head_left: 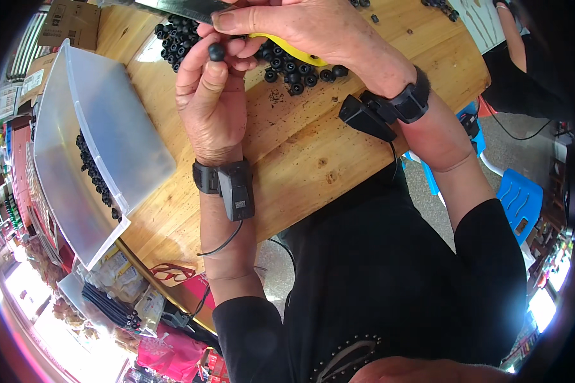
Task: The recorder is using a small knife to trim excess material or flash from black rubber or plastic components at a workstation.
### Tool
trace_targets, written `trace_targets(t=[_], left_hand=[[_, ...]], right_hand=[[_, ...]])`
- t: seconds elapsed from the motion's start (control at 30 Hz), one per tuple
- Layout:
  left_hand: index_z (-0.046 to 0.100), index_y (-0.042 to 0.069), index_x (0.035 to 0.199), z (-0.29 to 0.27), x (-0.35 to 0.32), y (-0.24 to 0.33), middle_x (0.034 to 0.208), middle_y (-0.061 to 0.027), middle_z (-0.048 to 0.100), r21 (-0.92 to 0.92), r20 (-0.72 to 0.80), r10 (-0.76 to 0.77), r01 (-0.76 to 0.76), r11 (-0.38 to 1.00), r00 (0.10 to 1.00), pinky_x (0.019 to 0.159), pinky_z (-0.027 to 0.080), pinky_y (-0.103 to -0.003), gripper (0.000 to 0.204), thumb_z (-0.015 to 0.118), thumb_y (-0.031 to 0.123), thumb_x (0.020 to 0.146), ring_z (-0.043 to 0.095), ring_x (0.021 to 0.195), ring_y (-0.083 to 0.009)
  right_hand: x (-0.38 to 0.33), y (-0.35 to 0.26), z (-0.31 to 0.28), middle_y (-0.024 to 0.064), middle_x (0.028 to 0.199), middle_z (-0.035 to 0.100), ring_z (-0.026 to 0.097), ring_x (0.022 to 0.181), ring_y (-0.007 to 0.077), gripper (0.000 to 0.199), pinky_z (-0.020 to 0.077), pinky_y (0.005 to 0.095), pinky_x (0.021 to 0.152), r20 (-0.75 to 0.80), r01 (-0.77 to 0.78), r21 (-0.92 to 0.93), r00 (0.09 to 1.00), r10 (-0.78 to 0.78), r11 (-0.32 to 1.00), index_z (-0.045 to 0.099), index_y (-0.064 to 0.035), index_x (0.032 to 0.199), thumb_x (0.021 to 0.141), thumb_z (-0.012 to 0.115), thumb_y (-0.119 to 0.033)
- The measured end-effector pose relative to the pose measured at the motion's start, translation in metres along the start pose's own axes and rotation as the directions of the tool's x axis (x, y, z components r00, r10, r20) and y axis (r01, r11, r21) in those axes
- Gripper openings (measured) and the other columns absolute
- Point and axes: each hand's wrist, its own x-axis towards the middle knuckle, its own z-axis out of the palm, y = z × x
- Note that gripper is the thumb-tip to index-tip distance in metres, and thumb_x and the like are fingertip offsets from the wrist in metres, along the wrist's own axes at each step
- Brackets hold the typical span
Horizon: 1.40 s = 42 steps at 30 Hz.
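Between the thumb and fingers of my left hand (212,105) is a small black round knob (216,52). My right hand (313,32) is closed round the yellow handle (289,51) of a knife, its thumb pressed along the base of the wide metal blade (188,7). That blade points left, just above the fingertips of my left hand; whether it touches the knob I cannot tell. Behind both hands, several more black knobs (179,41) lie heaped on the wooden table (300,153), many showing a hole in one end. Dark crumbs are scattered below the heap.
On the left a translucent plastic bin (124,108) lies tilted, with black knobs (92,169) inside. Red-framed glasses (172,272) rest near the table's lower left corner. A cardboard box (69,24) stands beyond the bin. Blue chair (521,201) and another person's arm (511,38) are at right.
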Motion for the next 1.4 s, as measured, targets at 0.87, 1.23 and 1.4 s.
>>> trace_targets(t=[0.87, 1.23, 1.4], left_hand=[[0.069, -0.003, 0.121, 0.035, 0.001, 0.028, 0.11, -0.0178, 0.075, 0.448, -0.12, 0.247, -0.17, 0.878, 0.961, 0.09, 0.058, -0.036, 0.026, 0.067, -0.001, 0.095, 0.072, 0.095, -0.0239], [0.076, 0.002, 0.114, 0.074, -0.019, 0.161, 0.102, -0.0113, 0.077, 0.744, 0.023, 0.569, 0.366, -0.559, 0.822, 0.076, 0.057, -0.031, 0.029, 0.079, 0.002, 0.085, 0.074, 0.088, -0.0183], [0.077, 0.005, 0.11, 0.064, -0.023, 0.154, 0.097, -0.0102, 0.074, 0.662, 0.259, 0.499, 0.224, -0.715, 0.827, 0.074, 0.056, -0.038, 0.027, 0.081, 0.005, 0.083, 0.07, 0.082, -0.0256]], right_hand=[[0.007, 0.002, -0.009, 0.0044, 0.095, 0.074, 0.071, 0.083, 0.0079, 0.016, 0.0605, 0.0226, 0.065, -0.072, -0.053, -0.022, 0.996, 0.051, 0.998, 0.071, 0.0029, 0.112, 0.1, 0.068, -0.008], [0.012, 0.012, -0.021, 0.0092, 0.101, 0.075, 0.074, 0.089, 0.0136, 0.016, 0.0635, 0.0258, 0.068, -0.127, -0.127, 0.074, 0.983, 0.135, 0.989, 0.07, 0.0034, 0.111, 0.1, 0.067, -0.007], [0.013, 0.008, -0.031, 0.0116, 0.102, 0.075, 0.074, 0.09, 0.0169, 0.021, 0.0641, 0.0284, 0.071, -0.174, -0.075, 0.11, 0.98, 0.093, 0.991, 0.069, 0.0044, 0.115, 0.099, 0.068, -0.01]])
